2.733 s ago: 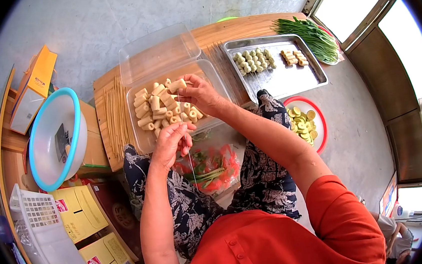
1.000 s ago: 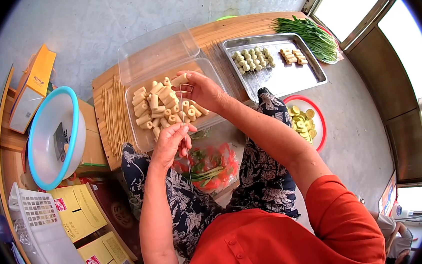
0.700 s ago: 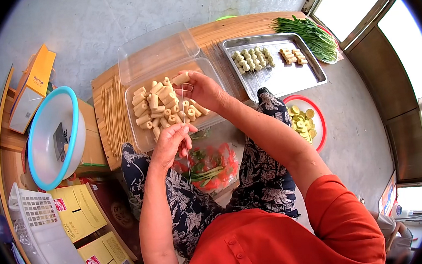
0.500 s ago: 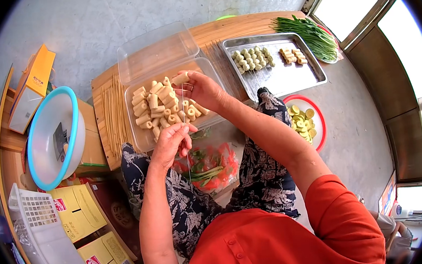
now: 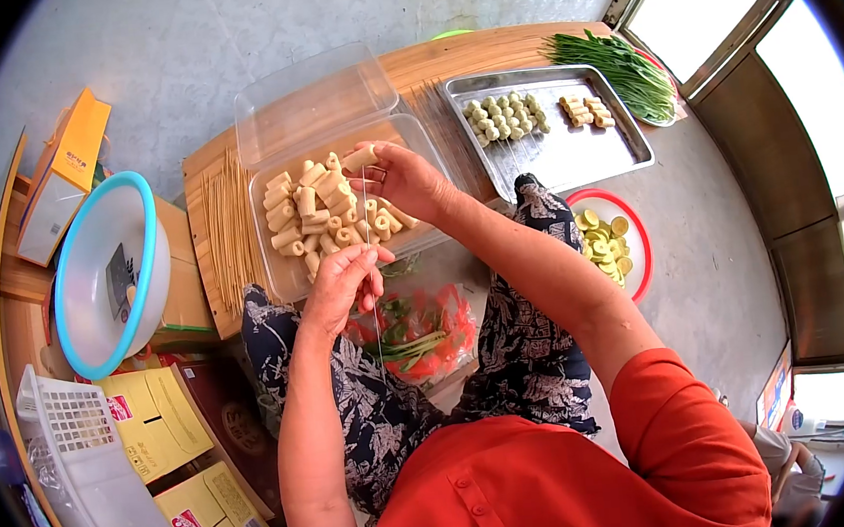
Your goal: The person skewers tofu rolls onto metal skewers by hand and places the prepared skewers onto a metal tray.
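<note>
My right hand pinches a beige hollow food roll above the right side of a clear plastic tub. Between my hands runs a thin skewer, upright in the view, its upper end at the roll. Closer to my body, my left hand is closed on the skewer, whose lower end reaches down over my lap. Many more short beige rolls lie heaped in the tub. Bare skewers form a bundle on the wooden table to the left of the tub.
A metal tray holds green-white balls and skewered rolls. Leafy greens lie beyond it. A red-rimmed bowl of sliced vegetable stands at right. At left are a blue-rimmed basin, a white basket and yellow boxes. A bag sits between my knees.
</note>
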{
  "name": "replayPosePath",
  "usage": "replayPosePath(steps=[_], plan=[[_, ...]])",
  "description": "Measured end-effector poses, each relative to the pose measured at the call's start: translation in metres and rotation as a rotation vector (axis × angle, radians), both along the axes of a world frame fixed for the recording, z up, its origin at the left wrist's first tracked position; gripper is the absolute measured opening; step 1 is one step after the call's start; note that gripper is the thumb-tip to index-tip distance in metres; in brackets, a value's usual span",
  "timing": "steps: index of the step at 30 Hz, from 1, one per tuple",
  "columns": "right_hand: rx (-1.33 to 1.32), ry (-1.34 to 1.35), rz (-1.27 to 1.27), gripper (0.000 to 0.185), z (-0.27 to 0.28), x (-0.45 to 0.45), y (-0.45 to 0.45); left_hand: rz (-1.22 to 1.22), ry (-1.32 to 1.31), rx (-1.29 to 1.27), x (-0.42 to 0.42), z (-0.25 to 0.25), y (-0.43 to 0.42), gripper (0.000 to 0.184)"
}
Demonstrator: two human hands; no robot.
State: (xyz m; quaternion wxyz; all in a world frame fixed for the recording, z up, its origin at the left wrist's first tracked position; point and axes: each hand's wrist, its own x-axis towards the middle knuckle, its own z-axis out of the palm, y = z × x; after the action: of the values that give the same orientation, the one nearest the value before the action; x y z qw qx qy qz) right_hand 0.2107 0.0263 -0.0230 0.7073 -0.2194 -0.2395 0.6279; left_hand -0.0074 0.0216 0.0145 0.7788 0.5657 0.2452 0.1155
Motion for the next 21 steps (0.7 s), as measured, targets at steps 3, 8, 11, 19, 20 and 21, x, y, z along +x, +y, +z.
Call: replayPosePath(steps=[3, 8, 11, 19, 20, 21], plan=[[-0.005, -0.012, -0.007, 0.031, 0.0009, -0.0005, -0.0006, 0.003, -0.002, 0.003, 0.0000, -0.0016, 0.0005, 0.029], [-0.008, -0.008, 0.006, 0.031, 0.0023, -0.0013, -0.0011, 0.007, -0.004, 0.008, 0.0004, -0.0022, 0.0006, 0.029], [-0.008, -0.001, 0.013, 0.030, 0.0043, -0.0016, -0.0017, 0.006, 0.003, 0.005, 0.0002, -0.0019, 0.0014, 0.029], [0.021, -0.003, 0.023, 0.027, 0.0027, -0.0036, -0.0024, -0.004, 0.007, 0.006, -0.0002, -0.0034, 0.0025, 0.027], [0.013, 0.000, 0.025, 0.027, 0.0031, -0.0046, -0.0027, -0.004, 0.007, 0.006, -0.0001, -0.0032, 0.0026, 0.027], [0.005, 0.003, 0.028, 0.026, 0.0036, -0.0057, -0.0031, 0.000, 0.004, 0.007, 0.0000, -0.0029, 0.0026, 0.027]])
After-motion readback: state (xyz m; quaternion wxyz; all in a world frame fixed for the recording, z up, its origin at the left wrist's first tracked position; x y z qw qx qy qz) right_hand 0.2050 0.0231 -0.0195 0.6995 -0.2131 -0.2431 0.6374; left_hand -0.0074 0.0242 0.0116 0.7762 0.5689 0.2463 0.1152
